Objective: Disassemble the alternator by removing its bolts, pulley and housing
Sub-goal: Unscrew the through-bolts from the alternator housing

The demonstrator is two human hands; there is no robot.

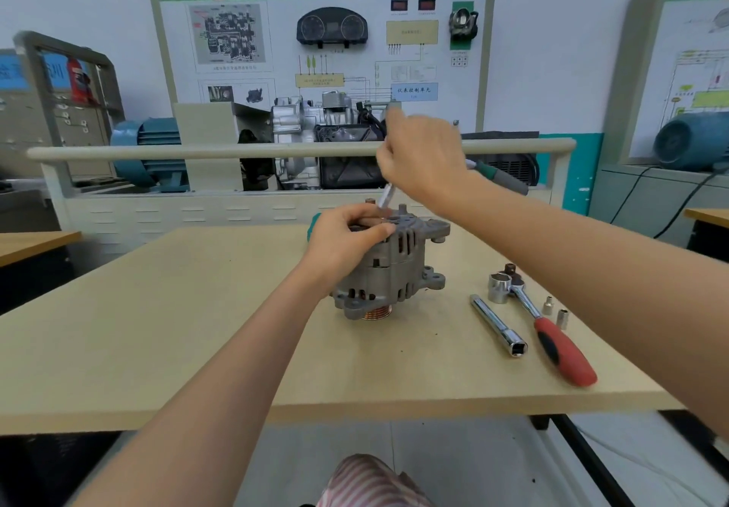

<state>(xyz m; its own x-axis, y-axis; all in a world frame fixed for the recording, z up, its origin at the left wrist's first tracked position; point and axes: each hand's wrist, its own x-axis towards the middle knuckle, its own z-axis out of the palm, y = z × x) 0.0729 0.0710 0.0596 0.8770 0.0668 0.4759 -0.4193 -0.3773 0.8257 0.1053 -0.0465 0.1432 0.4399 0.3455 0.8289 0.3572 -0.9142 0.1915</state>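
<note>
A grey alternator [394, 270] stands on the wooden table [197, 329] with its copper-coloured pulley [375, 313] facing down. My left hand [347, 242] grips its upper end from the left, fingers curled over the top. Above it, my right hand [424, 159] holds a tool with a green and grey handle [501, 177]. The tool's thin metal shaft [385, 196] slants down onto the top of the alternator. The shaft's tip is blurred and partly hidden by my left fingers.
To the right of the alternator lie a red-handled ratchet [552, 333] with a large socket [499, 287], a chrome extension bar [498, 325] and two small sockets [556, 311]. A training bench with a rail [236, 150] and a gearbox stands behind the table.
</note>
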